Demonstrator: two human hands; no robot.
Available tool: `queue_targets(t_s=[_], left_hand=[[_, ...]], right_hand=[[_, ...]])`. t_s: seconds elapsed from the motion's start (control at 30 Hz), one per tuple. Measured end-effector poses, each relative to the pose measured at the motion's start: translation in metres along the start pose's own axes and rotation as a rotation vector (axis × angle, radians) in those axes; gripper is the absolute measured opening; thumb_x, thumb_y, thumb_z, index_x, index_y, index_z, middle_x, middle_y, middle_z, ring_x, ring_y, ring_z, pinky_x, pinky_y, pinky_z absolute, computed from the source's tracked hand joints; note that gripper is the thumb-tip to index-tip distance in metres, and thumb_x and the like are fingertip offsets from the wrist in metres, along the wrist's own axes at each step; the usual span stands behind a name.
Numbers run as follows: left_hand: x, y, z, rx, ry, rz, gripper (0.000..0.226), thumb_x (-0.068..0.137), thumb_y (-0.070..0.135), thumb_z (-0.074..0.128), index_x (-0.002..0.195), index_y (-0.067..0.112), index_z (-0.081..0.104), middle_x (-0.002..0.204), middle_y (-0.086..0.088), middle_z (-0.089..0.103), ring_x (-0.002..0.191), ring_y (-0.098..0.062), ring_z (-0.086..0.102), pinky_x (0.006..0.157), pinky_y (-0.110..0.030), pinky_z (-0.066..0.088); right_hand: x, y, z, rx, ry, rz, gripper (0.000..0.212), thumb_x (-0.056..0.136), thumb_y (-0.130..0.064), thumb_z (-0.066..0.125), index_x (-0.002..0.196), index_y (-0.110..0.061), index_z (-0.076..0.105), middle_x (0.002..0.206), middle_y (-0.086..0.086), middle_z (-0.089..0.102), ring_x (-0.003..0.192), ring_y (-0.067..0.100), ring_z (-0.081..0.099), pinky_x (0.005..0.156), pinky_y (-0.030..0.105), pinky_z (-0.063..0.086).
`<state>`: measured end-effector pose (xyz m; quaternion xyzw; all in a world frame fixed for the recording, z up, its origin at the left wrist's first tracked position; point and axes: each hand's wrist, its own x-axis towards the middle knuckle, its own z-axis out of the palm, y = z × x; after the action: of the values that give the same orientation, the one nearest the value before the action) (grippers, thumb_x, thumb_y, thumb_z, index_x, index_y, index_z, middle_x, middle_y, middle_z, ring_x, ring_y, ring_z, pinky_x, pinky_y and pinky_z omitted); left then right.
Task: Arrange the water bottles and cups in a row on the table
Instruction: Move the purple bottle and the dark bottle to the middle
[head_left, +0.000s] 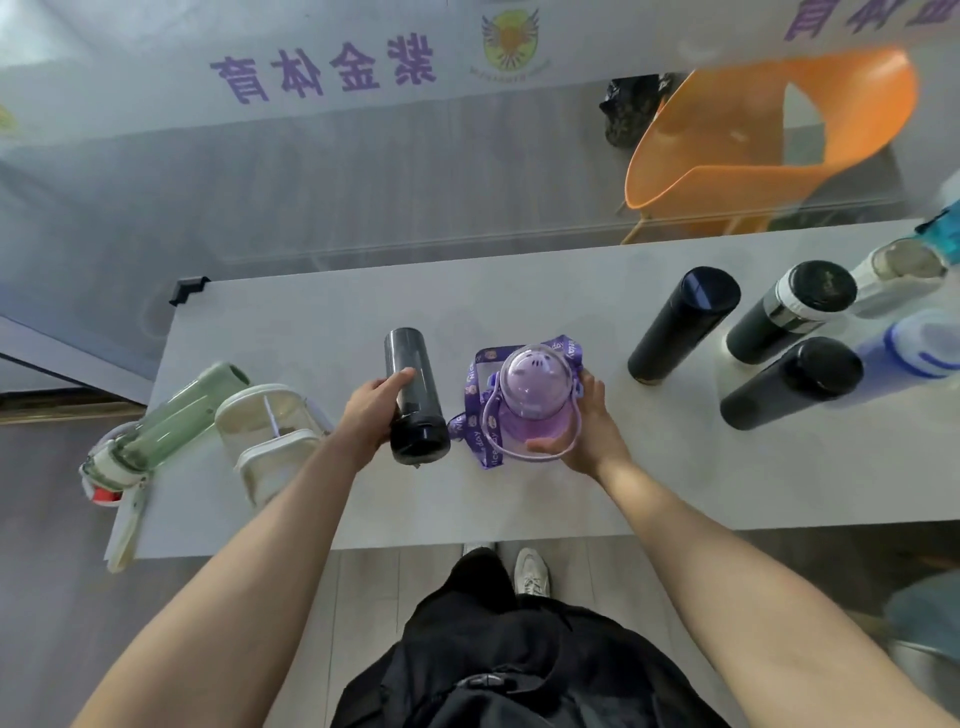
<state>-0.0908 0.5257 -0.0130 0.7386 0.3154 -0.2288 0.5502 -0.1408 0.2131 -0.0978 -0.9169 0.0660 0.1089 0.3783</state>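
Purple catches my eye first: the purple bottle (527, 400) with its domed lid stands upright at the middle of the grey desk (322, 322), a printed strap looped around it. My right hand (584, 434) cups it from the right side, fingers (589, 387) pressed to the body and thumb reaching under the loop handle at the near edge.

Just to its left, my left hand (371, 413) wraps the dark smoky bottle (415, 395). Its fingers curl behind it, thumb on the front. That bottle looks upright too, its long axis running away from me in this wide view, the two bottles close but not touching.

Far left, a green bottle (166, 426) and a clear cup with a white lid (267, 431) stand near the desk's left edge, side by side. On the right, three black flasks: one (683, 325) nearest the centre, one with a white ring (792, 309) behind, one (792, 382) in front. Past them sit a blue and white bottle (917, 345) and a clear one (901, 273), blurred at the frame edge. An orange chair (769, 135) stands beyond the desk.
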Motion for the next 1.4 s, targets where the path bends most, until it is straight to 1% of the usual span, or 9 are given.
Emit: queue_targets(t_s=[0.1,0.2,0.3,0.47,0.6,0.73,0.87,1.07,1.4], left_hand=[[-0.002,0.002,0.003,-0.105,-0.051,-0.033,0.054,0.094,0.053,0.075,0.12,0.007,0.068,0.095,-0.012,0.07,0.078,-0.028,0.072,0.072,-0.039,0.061],[-0.001,0.008,0.006,-0.205,-0.096,-0.025,0.066,0.089,0.054,0.08,0.13,0.006,0.064,0.108,-0.018,0.073,0.089,-0.033,0.076,0.091,-0.048,0.062],[-0.004,0.024,0.012,-0.356,-0.174,-0.011,0.078,0.089,0.051,0.082,0.147,0.014,0.047,0.124,-0.029,0.072,0.093,-0.037,0.081,0.078,-0.048,0.067],[-0.021,0.062,0.037,-0.539,-0.248,0.075,0.091,0.088,0.038,0.09,0.156,0.029,0.03,0.127,-0.036,0.066,0.096,-0.045,0.08,0.078,-0.052,0.066],[-0.033,0.085,0.053,-0.509,-0.356,0.119,0.082,0.092,0.043,0.085,0.154,0.014,0.04,0.132,-0.037,0.066,0.107,-0.044,0.077,0.08,-0.048,0.066],[-0.034,0.096,0.056,-0.33,-0.398,0.138,0.052,0.106,0.045,0.066,0.139,0.005,0.058,0.116,-0.03,0.076,0.099,-0.044,0.078,0.089,-0.053,0.065],[-0.025,0.096,0.057,0.141,-0.238,0.245,0.042,0.107,0.036,0.066,0.136,0.005,0.064,0.109,-0.017,0.079,0.093,-0.031,0.08,0.093,-0.053,0.065],[-0.01,0.087,0.043,0.886,-0.027,0.588,0.039,0.103,0.045,0.065,0.133,0.02,0.068,0.112,0.0,0.077,0.095,-0.019,0.067,0.083,-0.032,0.048],[0.016,0.086,0.027,1.07,-0.024,0.597,0.042,0.105,0.046,0.062,0.138,0.021,0.066,0.12,0.0,0.077,0.105,-0.022,0.069,0.09,-0.037,0.054]], right_hand=[[0.005,0.005,-0.023,-0.168,0.0,0.024,0.075,0.083,-0.017,0.081,0.152,-0.018,0.049,0.144,0.011,0.051,0.122,0.032,0.063,0.104,0.046,0.056],[-0.002,-0.007,-0.058,-0.186,0.251,0.037,0.043,0.087,0.004,0.063,0.126,-0.009,0.072,0.13,0.012,0.066,0.113,0.036,0.072,0.096,0.044,0.059],[-0.014,-0.048,-0.085,-0.039,0.523,-0.242,0.029,0.093,-0.005,0.063,0.121,-0.01,0.071,0.117,0.007,0.068,0.095,0.026,0.07,0.083,0.047,0.062],[-0.029,-0.132,-0.091,-0.097,0.187,-0.657,0.093,0.083,-0.065,0.085,0.156,-0.02,0.05,0.148,0.001,0.054,0.126,0.02,0.061,0.095,0.029,0.054],[-0.015,-0.155,-0.082,-0.084,0.241,-0.673,0.081,0.087,-0.036,0.088,0.153,-0.01,0.049,0.144,0.01,0.057,0.125,0.031,0.062,0.099,0.047,0.06],[0.004,-0.149,-0.097,0.033,0.375,-0.507,0.077,0.084,-0.032,0.089,0.147,-0.009,0.05,0.138,0.01,0.06,0.122,0.029,0.063,0.101,0.039,0.058],[0.032,-0.132,-0.115,-0.039,0.415,-0.405,0.072,0.085,-0.035,0.088,0.145,-0.013,0.054,0.135,0.012,0.057,0.118,0.032,0.062,0.094,0.033,0.054],[0.079,-0.118,-0.128,-0.117,0.347,-0.259,0.069,0.085,-0.033,0.086,0.14,-0.011,0.05,0.13,0.017,0.06,0.114,0.04,0.063,0.098,0.05,0.057],[0.112,-0.117,-0.123,-0.235,0.237,-0.096,0.089,0.084,-0.047,0.089,0.153,-0.013,0.046,0.139,0.019,0.057,0.123,0.04,0.063,0.103,0.049,0.056]])
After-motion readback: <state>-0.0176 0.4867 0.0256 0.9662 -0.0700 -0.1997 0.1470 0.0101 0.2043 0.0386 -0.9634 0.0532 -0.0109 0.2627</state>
